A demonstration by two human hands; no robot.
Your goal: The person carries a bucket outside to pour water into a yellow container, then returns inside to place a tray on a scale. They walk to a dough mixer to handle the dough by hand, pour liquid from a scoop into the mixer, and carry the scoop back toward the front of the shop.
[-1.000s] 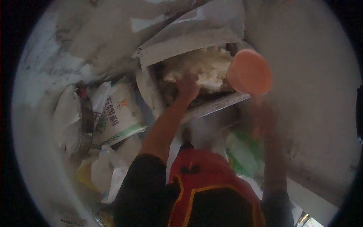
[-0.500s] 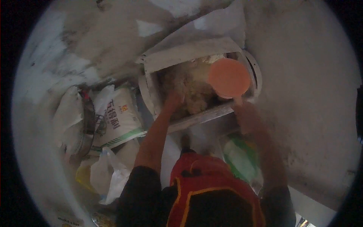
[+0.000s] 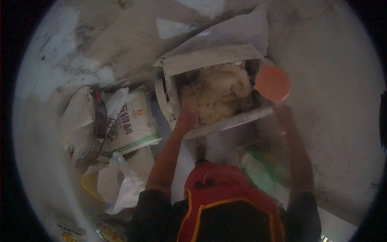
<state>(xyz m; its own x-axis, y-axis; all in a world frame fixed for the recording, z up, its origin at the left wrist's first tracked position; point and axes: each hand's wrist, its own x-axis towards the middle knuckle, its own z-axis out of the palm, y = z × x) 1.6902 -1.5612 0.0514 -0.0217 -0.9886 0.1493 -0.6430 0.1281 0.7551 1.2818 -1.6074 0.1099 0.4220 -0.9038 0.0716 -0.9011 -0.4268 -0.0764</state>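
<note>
My right hand [image 3: 284, 117] grips the handle of an orange plastic ladle [image 3: 273, 83], whose round bowl stands over the right end of a box-shaped metal mixer trough [image 3: 225, 126]. Inside the trough lies a lumpy, pale mass of dough [image 3: 223, 90], with some drier, whiter material at its far side. My left hand [image 3: 188, 115] reaches over the trough's near left edge, at the dough. In the dim light its fingers blur into the dough, so their position cannot be made out.
A printed white flour sack [image 3: 131, 121] leans to the left of the mixer, with a round metal-rimmed sieve [image 3: 96, 129] beside it. Crumpled plastic bags [image 3: 117, 183] lie nearer me. A green-and-white bag [image 3: 260, 171] sits below my right arm. Stained wall [image 3: 109, 44] rises behind.
The orange ladle has moved right, from above the dough to the trough's right end. More of the dough shows now. My left hand stays at the trough's left side.
</note>
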